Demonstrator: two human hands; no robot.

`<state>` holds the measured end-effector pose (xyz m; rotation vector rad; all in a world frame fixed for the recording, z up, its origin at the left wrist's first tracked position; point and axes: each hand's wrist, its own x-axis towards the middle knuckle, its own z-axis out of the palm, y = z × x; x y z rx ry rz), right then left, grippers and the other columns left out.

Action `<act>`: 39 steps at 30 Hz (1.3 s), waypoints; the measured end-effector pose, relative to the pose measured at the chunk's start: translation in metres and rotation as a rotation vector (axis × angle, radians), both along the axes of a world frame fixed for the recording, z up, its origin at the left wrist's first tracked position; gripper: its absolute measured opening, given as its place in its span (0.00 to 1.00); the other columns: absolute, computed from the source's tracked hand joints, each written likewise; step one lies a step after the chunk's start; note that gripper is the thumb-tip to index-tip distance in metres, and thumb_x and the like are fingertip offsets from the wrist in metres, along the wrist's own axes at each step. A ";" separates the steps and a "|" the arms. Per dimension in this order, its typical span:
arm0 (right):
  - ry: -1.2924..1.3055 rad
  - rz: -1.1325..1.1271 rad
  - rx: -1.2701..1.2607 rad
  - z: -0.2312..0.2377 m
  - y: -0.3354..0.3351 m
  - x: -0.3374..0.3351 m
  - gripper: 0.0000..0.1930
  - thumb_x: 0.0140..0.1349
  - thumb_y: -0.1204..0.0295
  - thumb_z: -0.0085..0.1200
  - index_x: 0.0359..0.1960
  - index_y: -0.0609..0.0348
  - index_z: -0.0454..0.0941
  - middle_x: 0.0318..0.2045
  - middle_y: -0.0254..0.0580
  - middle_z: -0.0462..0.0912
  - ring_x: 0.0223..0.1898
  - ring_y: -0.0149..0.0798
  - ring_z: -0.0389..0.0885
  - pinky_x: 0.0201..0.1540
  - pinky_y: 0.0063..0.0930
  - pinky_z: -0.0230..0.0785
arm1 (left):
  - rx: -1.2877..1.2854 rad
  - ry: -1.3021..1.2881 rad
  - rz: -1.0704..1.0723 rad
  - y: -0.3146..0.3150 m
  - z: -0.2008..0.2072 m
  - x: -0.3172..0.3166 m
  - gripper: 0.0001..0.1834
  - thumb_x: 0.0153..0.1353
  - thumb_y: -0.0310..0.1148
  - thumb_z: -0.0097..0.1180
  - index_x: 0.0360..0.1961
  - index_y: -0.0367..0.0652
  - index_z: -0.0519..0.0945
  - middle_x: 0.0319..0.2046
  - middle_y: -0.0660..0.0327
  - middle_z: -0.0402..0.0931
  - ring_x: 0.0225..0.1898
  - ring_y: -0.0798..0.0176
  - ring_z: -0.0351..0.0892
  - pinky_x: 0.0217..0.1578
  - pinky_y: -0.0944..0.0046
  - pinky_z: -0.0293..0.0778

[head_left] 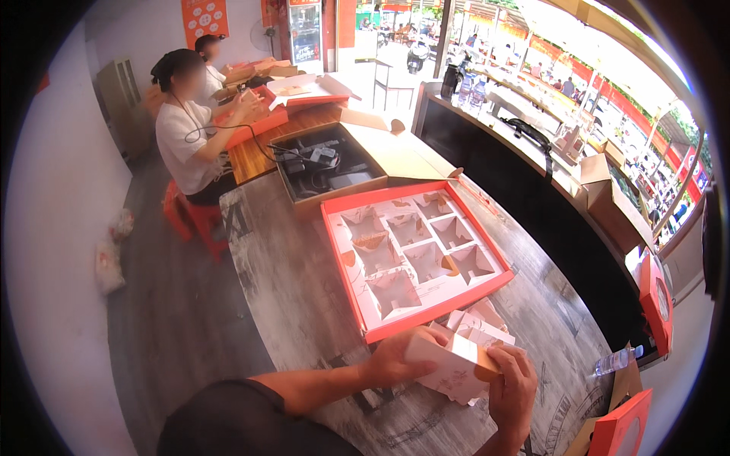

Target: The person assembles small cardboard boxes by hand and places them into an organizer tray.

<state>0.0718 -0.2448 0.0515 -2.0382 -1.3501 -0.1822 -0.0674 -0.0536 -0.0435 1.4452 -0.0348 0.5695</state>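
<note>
Between my two hands is a small white paper box (pixel 437 362) with a fine printed pattern and an orange-gold patch at its right end. My left hand (pixel 397 357) grips its left side. My right hand (pixel 512 380) has its fingers wrapped over the right end. Under and behind it lie several similar white cartons (pixel 479 328), overlapping on the table. Just beyond my hands sits a large red-edged gift box (pixel 351 295), with a white insert of several square compartments. What the compartments' bottoms hold cannot be made out.
A cardboard box (pixel 308 199) of black electronics and cables stands farther back on the grey wooden table (pixel 281 289). Two people (pixel 186 125) sit at the far left with red boxes (pixel 262 121). At right are a plastic bottle (pixel 617 360) and a red box (pixel 622 425).
</note>
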 end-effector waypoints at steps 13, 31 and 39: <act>0.098 -0.039 0.026 -0.008 0.002 0.001 0.20 0.48 0.86 0.47 0.43 0.60 0.81 0.36 0.49 0.84 0.38 0.53 0.83 0.42 0.39 0.74 | -0.004 -0.131 -0.080 0.006 0.004 -0.001 0.39 0.53 0.35 0.74 0.63 0.40 0.67 0.59 0.56 0.70 0.61 0.63 0.67 0.61 0.59 0.64; 0.643 0.204 -0.166 -0.010 -0.018 0.006 0.35 0.50 0.72 0.71 0.60 0.64 0.68 0.38 0.49 0.86 0.41 0.37 0.86 0.43 0.30 0.76 | 0.146 0.094 0.231 0.004 -0.004 -0.002 0.22 0.61 0.35 0.67 0.52 0.35 0.78 0.49 0.56 0.78 0.52 0.63 0.75 0.55 0.63 0.70; 0.587 -0.031 -0.362 -0.005 -0.020 0.012 0.13 0.55 0.75 0.67 0.39 0.66 0.78 0.33 0.45 0.86 0.36 0.33 0.84 0.42 0.26 0.74 | -0.172 -0.175 -0.006 -0.001 -0.006 0.007 0.39 0.59 0.35 0.69 0.67 0.40 0.62 0.59 0.56 0.69 0.54 0.61 0.73 0.52 0.62 0.71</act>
